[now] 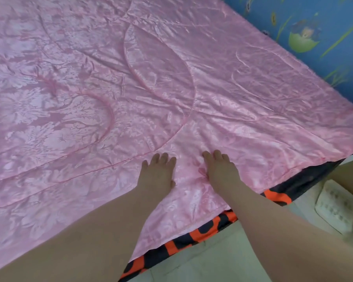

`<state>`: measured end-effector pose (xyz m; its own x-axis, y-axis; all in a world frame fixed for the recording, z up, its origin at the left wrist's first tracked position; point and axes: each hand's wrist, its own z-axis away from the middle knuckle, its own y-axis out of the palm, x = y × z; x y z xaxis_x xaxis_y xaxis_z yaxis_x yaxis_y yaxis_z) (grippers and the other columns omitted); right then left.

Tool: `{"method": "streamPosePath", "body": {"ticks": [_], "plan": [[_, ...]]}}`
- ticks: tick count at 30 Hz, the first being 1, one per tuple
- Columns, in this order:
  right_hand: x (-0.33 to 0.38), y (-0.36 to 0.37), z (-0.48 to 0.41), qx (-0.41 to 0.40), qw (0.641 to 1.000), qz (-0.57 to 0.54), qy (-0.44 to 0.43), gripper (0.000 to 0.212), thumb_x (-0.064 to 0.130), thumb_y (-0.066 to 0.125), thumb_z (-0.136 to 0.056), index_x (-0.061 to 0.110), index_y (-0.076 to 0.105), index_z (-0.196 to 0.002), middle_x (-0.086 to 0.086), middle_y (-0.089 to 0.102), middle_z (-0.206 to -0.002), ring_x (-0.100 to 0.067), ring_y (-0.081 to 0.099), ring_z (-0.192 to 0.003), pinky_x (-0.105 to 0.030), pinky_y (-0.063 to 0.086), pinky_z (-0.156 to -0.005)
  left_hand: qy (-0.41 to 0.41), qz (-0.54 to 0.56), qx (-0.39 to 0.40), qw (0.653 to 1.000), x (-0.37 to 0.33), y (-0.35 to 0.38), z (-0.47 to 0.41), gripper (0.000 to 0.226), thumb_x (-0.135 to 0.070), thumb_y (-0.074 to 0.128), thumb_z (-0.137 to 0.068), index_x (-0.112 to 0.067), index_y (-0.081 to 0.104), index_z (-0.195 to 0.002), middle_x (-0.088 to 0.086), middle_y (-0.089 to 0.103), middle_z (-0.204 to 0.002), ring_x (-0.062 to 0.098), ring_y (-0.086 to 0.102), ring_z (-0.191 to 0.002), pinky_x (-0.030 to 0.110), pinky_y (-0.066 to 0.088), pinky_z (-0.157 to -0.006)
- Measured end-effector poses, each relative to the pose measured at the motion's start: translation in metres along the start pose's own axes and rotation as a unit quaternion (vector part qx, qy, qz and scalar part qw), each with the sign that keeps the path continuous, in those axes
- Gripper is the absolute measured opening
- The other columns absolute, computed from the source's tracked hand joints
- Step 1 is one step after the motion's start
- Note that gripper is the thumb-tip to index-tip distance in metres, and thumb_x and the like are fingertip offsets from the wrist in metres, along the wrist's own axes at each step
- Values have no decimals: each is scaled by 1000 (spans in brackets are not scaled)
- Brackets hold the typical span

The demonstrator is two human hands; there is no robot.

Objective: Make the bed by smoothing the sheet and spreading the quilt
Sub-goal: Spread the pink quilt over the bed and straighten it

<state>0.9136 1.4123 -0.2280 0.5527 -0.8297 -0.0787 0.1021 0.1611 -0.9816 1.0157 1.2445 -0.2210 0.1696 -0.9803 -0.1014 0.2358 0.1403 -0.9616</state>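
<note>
We have a single wide-angle view here, riding on the person's head and tipping forward and steeply down over the near edge of the bed. We sit close above the pink quilt (130,88), which fills most of the frame and bends at the margins, with both forearms reaching in from the bottom. At far right we catch the blue wall (324,37), and the pale floor (222,261) runs along the bottom.

Soft, even daylight fills the scene, with no hard shadows. The shiny pink satin quilt with a woven floral pattern (151,88) catches pale glare along its creases, strongest toward the upper right. Wide-angle distortion bends the bed's edges. The whole picture is slightly soft, and the pale textured object on the floor (336,206) is blurred.
</note>
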Motion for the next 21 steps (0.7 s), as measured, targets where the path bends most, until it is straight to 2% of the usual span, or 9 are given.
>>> {"method": "streamPosePath", "body": {"ticks": [3, 6, 10, 13, 15, 16, 18, 19, 21], "plan": [[-2, -1, 6, -57, 998, 33, -2, 46, 29, 86, -62, 3, 60, -90, -12, 58, -81, -30, 58, -71, -32, 40, -53, 96, 109, -81, 986, -13, 1, 3, 49, -46, 63, -85, -14, 51, -120, 6, 48, -117, 26, 48, -101, 39, 48, -79], [-4, 4, 19, 28, 999, 31, 22, 40, 9, 66, -78, 7, 49, -114, -9, 52, -110, -29, 52, -101, -35, 37, -68, 159, 102, 53, 980, -33, 8, 10, 58, -60, 62, -79, -18, 54, -118, 2, 53, -108, 22, 50, -96, 35, 45, -81], [-10, 7, 22, 66, 997, 38, -12, 33, 0, 51, -84, 8, 52, -115, -10, 53, -116, -30, 52, -107, -34, 39, -75, 145, 61, 46, 987, -53, 20, 7, 29, -16, 53, -88, -12, 64, -114, 11, 62, -108, 30, 57, -101, 31, 38, -78], [-8, 0, 17, 152, 988, 19, -26, 26, 1, 55, -82, 9, 63, -105, -10, 62, -111, -29, 57, -105, -30, 40, -77, 149, 92, 113, 978, -50, 15, 2, 14, -12, 55, -82, -6, 67, -88, 16, 64, -88, 30, 55, -85, 31, 37, -71], [-2, -2, 22, 230, 972, -20, -48, 22, 9, 58, -82, 10, 66, -102, -12, 64, -108, -30, 60, -100, -28, 42, -75, 177, 115, 203, 956, -42, 12, 4, 17, -15, 56, -70, -8, 44, -60, 18, 48, -68, 28, 42, -68, 31, 31, -62], [0, -1, 26, 261, 963, -41, -49, 22, 12, 58, -82, 10, 67, -102, -12, 65, -107, -31, 61, -99, -29, 45, -75, 180, 125, 234, 947, -39, 14, 8, 15, -18, 54, -66, -11, 45, -56, 16, 46, -66, 27, 41, -66, 31, 32, -61], [-2, -4, 32, 279, 954, -103, -28, 24, 11, 60, -81, 9, 70, -102, -12, 68, -105, -30, 64, -98, -29, 52, -79, 177, 150, 246, 941, -36, 14, 15, 22, -22, 52, -71, -3, 63, -76, 8, 64, -77, 23, 56, -74, 27, 43, -70], [-7, -8, 32, 251, 956, -149, 2, 23, 9, 59, -79, 9, 72, -99, -10, 70, -102, -28, 65, -96, -29, 53, -80, 187, 155, 217, 946, -35, 13, 19, 26, -24, 50, -77, -17, 74, -83, 2, 70, -88, 18, 60, -83, 25, 46, -77], [-31, -18, 33, 128, 972, -187, 70, 22, 3, 54, -78, 12, 70, -89, -6, 69, -94, -26, 64, -90, -25, 47, -71, 185, 190, 89, 960, -37, 9, 26, 28, -30, 45, -83, -22, 71, -87, -4, 67, -90, 11, 59, -84, 26, 47, -78]]}}
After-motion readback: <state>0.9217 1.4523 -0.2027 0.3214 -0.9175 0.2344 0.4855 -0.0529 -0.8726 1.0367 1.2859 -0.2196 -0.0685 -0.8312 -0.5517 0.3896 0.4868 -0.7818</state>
